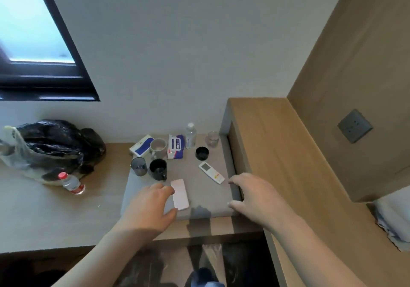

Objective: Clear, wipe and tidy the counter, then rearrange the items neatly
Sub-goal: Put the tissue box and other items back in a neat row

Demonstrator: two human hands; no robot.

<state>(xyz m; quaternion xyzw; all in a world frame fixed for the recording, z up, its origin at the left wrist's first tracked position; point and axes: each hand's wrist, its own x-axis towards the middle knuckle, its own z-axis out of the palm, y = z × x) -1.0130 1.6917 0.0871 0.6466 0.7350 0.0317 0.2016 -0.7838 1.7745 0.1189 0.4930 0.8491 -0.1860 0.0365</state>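
Observation:
A grey counter pad (199, 189) carries a pale pink phone (180, 194), a white remote (211, 172), a black mug (158, 169), a dark glass (138, 166), a beige mug (158, 147), a blue-white box (141, 145), a tissue pack (176, 146), a water bottle (190, 135), a clear jar (212, 139) and a black lid (202, 153). My left hand (150, 206) hovers beside the phone, fingers loosely spread around its left edge, holding nothing. My right hand (253, 195) is over the pad's right front corner, fingers relaxed and empty.
A black plastic bag (55, 144) and a red-capped bottle (71, 183) lie on the wooden counter (44, 215) at the left. A raised wooden ledge (277, 153) borders the pad on the right. A window is at the upper left. The floor shows below the front edge.

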